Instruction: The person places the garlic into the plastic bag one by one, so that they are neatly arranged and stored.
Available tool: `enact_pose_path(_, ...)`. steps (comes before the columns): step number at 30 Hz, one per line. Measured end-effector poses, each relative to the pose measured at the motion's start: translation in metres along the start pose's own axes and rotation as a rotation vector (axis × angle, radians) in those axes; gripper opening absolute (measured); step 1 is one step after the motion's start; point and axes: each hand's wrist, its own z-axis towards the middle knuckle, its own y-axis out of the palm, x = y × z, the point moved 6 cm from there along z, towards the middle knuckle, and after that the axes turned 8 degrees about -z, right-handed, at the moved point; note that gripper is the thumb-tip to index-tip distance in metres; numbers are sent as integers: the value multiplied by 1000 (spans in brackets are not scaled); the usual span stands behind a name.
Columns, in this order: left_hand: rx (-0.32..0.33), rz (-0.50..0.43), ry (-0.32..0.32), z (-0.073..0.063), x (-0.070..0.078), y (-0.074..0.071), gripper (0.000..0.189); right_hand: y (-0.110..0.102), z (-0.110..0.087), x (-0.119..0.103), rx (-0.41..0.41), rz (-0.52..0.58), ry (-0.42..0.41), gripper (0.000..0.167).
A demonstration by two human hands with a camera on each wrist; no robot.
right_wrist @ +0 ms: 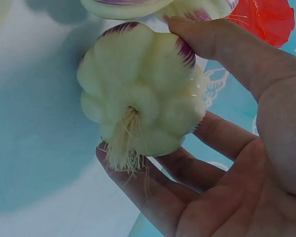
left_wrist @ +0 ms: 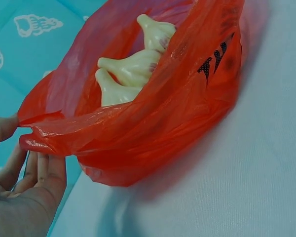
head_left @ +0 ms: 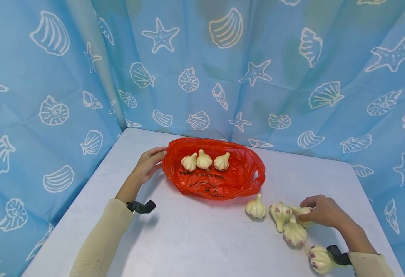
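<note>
A red plastic bag (head_left: pixel 192 190) lies with its mouth spread wide at the back of the table. Inside it, three garlic bulbs (head_left: pixel 204 159) sit side by side. My left hand (head_left: pixel 149 164) pinches the bag's left rim, thumb above and fingers below in the left wrist view. At the right, my right hand (head_left: pixel 323 211) grips a garlic bulb (right_wrist: pixel 143 89) with thumb and fingers around its sides. Its dry roots point at the right wrist camera. Close by that hand lie two more bulbs, one pale (head_left: pixel 295 232) and one purple-marked (head_left: pixel 280 215).
A single garlic bulb (head_left: pixel 256 207) stands just off the bag's front right edge. Another bulb (head_left: pixel 320 259) lies beneath the right wrist, partly covered by the wrist camera (head_left: pixel 338 255). Blue shell-patterned curtains (head_left: pixel 195 100) border the white table (head_left: pixel 202 242) behind and at both sides.
</note>
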Motion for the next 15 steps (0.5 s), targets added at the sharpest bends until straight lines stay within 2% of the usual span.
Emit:
enact_pose_path(5, 0, -2, 3, 0, 0, -1, 47, -5, 2, -1, 0, -23, 6, 56)
enact_pose_path(11, -2, -5, -2, 0, 0, -2, 48, -12, 8, 5, 11, -62, 41, 77)
enact_pose_path(15, -2, 1, -1, -1, 1, -1, 47, -14, 14, 11, 57, -55, 43, 79)
